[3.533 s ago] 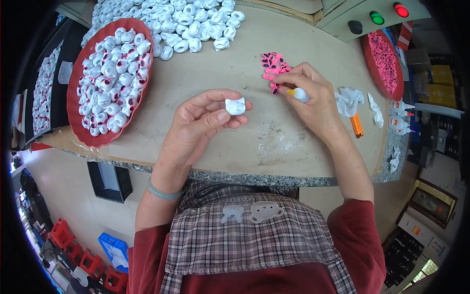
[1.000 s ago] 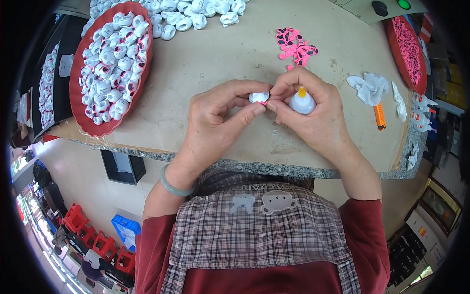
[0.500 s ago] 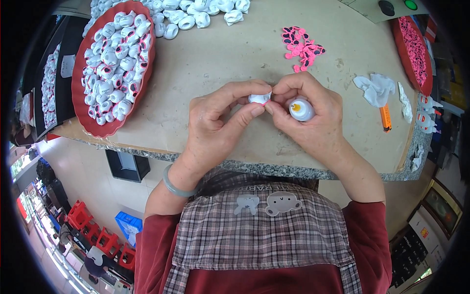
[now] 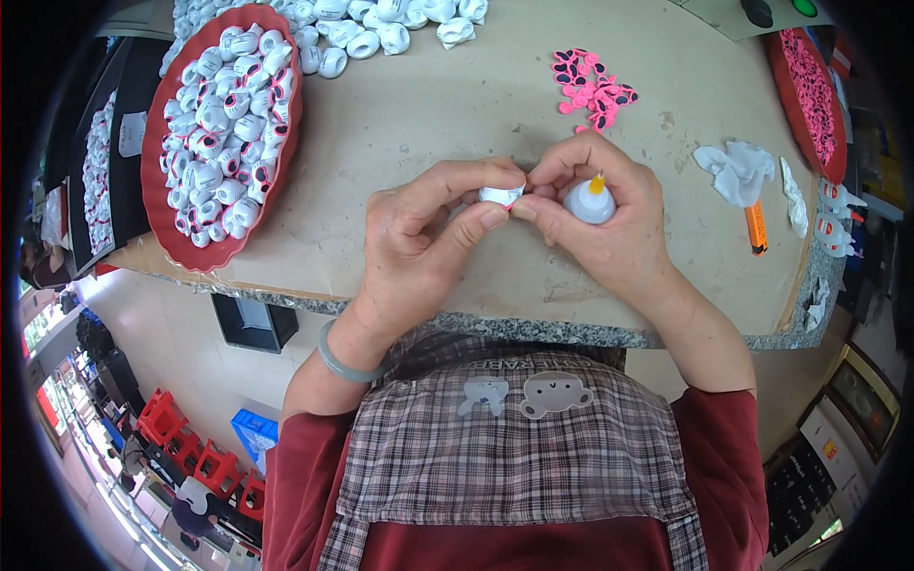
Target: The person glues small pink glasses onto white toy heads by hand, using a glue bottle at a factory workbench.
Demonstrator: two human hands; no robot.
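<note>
Between the thumb and fingers of my left hand (image 4: 414,228) is a small white rounded piece (image 4: 501,195) with a bit of pink at its lower edge. The fingertips of my right hand (image 4: 619,224) meet that piece from the other side. Tucked in the right palm, a white squeeze bottle (image 4: 590,204) points its yellow nozzle up and slightly right. Beyond the right hand lies a loose heap of small pink pieces with dark ovals (image 4: 600,95). My fingers hide part of the white piece.
A red scalloped tray (image 4: 205,259) full of white pieces, some pink-trimmed, sits left. More white pieces (image 4: 367,43) pile up at the back. Rightward are a crumpled tissue (image 4: 735,176), an orange cutter (image 4: 756,228), small bottles (image 4: 833,236) and another red tray (image 4: 830,173). A granite edge (image 4: 533,330) runs in front.
The squeeze bottle has tilted in my right hand, so its nozzle points more upward and to the right. Both hands stay together at the white piece. The whole view has shifted slightly.
</note>
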